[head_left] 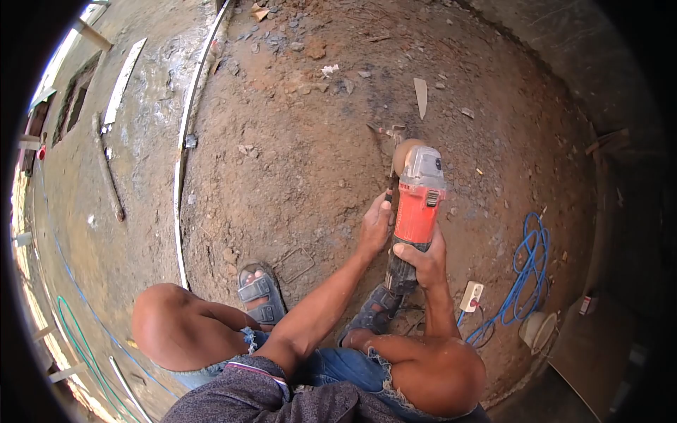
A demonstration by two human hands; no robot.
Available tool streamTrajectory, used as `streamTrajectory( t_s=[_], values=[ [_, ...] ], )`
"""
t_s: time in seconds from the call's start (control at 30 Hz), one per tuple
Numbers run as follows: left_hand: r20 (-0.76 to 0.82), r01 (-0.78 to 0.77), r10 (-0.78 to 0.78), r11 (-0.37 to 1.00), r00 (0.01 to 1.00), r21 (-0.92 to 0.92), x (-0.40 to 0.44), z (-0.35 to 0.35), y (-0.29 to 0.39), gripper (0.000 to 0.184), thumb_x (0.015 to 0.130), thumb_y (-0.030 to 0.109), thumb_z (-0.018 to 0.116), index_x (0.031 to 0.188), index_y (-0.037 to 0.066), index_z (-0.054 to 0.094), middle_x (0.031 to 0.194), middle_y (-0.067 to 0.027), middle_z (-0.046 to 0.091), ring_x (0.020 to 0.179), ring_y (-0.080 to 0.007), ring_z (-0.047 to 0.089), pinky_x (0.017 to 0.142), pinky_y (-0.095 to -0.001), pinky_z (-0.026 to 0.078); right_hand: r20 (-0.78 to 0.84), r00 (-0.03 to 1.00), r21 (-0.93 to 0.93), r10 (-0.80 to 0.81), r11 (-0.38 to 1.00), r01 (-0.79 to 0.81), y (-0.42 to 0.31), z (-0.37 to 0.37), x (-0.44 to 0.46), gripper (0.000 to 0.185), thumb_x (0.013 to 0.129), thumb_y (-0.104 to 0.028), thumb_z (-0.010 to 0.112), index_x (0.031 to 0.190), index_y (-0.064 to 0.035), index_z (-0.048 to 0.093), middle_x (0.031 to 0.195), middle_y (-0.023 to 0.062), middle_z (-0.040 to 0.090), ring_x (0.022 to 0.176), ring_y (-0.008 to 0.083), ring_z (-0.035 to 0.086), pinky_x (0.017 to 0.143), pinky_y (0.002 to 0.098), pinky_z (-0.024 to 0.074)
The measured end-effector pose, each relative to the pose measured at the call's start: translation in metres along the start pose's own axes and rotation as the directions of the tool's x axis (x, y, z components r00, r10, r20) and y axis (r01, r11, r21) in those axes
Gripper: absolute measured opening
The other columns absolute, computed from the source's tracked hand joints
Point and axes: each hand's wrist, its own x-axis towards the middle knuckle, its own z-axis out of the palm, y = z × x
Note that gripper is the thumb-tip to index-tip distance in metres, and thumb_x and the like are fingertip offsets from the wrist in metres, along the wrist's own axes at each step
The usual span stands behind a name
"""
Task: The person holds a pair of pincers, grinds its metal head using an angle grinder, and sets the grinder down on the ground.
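Note:
My right hand (429, 259) is wrapped round the dark rear body of a red angle grinder (416, 215), its thumb lying across the top. The grinder's tan disc (405, 156) faces left, close beside the shaft of what looks like a hammer (389, 185). Whether disc and shaft touch, I cannot tell. My left hand (377, 224) is closed on the hammer's lower handle, with the thumb pointing up. The hammer's narrow head (389, 131) lies beyond the disc, just above the dirt floor, partly blurred against it.
A blue cable (532, 261) lies coiled at the right, near a white socket block (472, 296). Left of me runs a long white strip (185, 134). A pale pointed piece (421, 97) and rubble lie ahead. My sandalled foot (261, 292) stands on the dirt.

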Motion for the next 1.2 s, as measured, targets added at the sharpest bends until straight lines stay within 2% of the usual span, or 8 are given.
streamTrajectory(
  t_s=[0.13, 0.3, 0.4, 0.47, 0.67, 0.8, 1.0, 1.2],
  values=[
    [-0.022, -0.049, 0.051, 0.996, 0.998, 0.08, 0.002, -0.002, -0.004, 0.063, 0.098, 0.053, 0.041, 0.137, 0.004, 0.045, 0.068, 0.004, 0.044, 0.059, -0.0068, 0.04, 0.054, -0.0241, 0.034, -0.032, 0.999, -0.011, 0.024, 1.0, -0.024, 0.001, -0.001, -0.001, 0.069, 0.068, -0.016, 0.077, 0.127, 0.0008, 0.045, 0.113, 0.0072, 0.057, 0.102, 0.0152, 0.057, 0.092, 0.0306, 0.0449],
    [0.016, 0.069, -0.07, 0.998, 0.997, 0.011, -0.001, -0.002, 0.002, 0.064, 0.098, 0.054, 0.042, 0.138, 0.004, 0.045, 0.069, 0.0045, 0.044, 0.062, -0.0072, 0.042, 0.057, -0.0238, 0.035, -0.047, 0.998, 0.018, 0.047, 0.999, -0.046, -0.005, 0.0, -0.001, 0.069, 0.067, -0.018, 0.078, 0.125, 0.0007, 0.046, 0.111, 0.0058, 0.057, 0.099, 0.0151, 0.057, 0.09, 0.0302, 0.0452],
    [-0.006, -0.006, 0.007, 1.0, 1.0, 0.018, 0.001, 0.002, 0.002, 0.064, 0.098, 0.054, 0.042, 0.138, 0.004, 0.045, 0.068, 0.005, 0.043, 0.061, -0.0069, 0.041, 0.055, -0.0236, 0.035, -0.003, 0.999, 0.002, -0.033, 0.999, 0.033, -0.006, 0.003, 0.0, 0.068, 0.067, -0.018, 0.077, 0.125, 0.0009, 0.046, 0.11, 0.0062, 0.058, 0.099, 0.0156, 0.058, 0.09, 0.0307, 0.0458],
    [-0.006, -0.035, 0.035, 0.999, 0.999, 0.031, 0.001, 0.001, -0.003, 0.063, 0.098, 0.053, 0.042, 0.138, 0.004, 0.044, 0.068, 0.0054, 0.043, 0.059, -0.0064, 0.04, 0.053, -0.0233, 0.034, -0.021, 1.0, -0.018, -0.014, 1.0, 0.014, 0.0, -0.002, -0.001, 0.069, 0.068, -0.018, 0.077, 0.126, 0.001, 0.046, 0.11, 0.0063, 0.057, 0.099, 0.0154, 0.057, 0.09, 0.0305, 0.0455],
    [0.022, 0.034, -0.033, 0.998, 0.999, -0.06, 0.0, 0.0, -0.001, 0.061, 0.099, 0.051, 0.043, 0.138, 0.005, 0.044, 0.066, 0.0061, 0.041, 0.056, -0.005, 0.038, 0.05, -0.0221, 0.032, -0.033, 0.999, 0.01, 0.027, 1.0, -0.027, -0.007, -0.001, -0.001, 0.069, 0.068, -0.018, 0.077, 0.126, 0.0012, 0.045, 0.111, 0.0066, 0.057, 0.099, 0.0153, 0.057, 0.09, 0.0304, 0.0455],
    [0.009, 0.019, -0.019, 0.999, 1.0, -0.031, -0.001, 0.001, 0.002, 0.061, 0.099, 0.051, 0.043, 0.138, 0.005, 0.044, 0.066, 0.0062, 0.041, 0.057, -0.0053, 0.038, 0.051, -0.0223, 0.033, -0.005, 1.0, 0.001, -0.017, 1.0, 0.017, -0.005, 0.001, 0.0, 0.069, 0.067, -0.017, 0.077, 0.126, 0.0012, 0.045, 0.111, 0.0069, 0.057, 0.1, 0.0158, 0.057, 0.09, 0.0306, 0.0455],
    [0.018, 0.042, -0.042, 0.999, 0.999, -0.022, 0.0, -0.001, 0.001, 0.06, 0.099, 0.051, 0.042, 0.138, 0.006, 0.044, 0.067, 0.0056, 0.042, 0.06, -0.0054, 0.04, 0.054, -0.0227, 0.034, -0.048, 0.998, 0.031, 0.046, 0.999, -0.044, -0.006, -0.001, 0.0, 0.071, 0.067, -0.016, 0.077, 0.127, 0.0007, 0.044, 0.113, 0.0067, 0.057, 0.102, 0.0155, 0.056, 0.091, 0.0307, 0.0451],
    [-0.004, -0.02, 0.02, 0.999, 1.0, 0.035, 0.001, -0.001, -0.002, 0.059, 0.099, 0.05, 0.042, 0.139, 0.007, 0.043, 0.069, 0.005, 0.043, 0.06, -0.0057, 0.04, 0.053, -0.0223, 0.034, -0.039, 0.999, 0.007, 0.02, 1.0, -0.02, 0.0, 0.0, 0.001, 0.069, 0.067, -0.018, 0.078, 0.125, 0.0007, 0.046, 0.112, 0.0062, 0.057, 0.101, 0.0148, 0.056, 0.09, 0.0303, 0.0452]
  ],
)
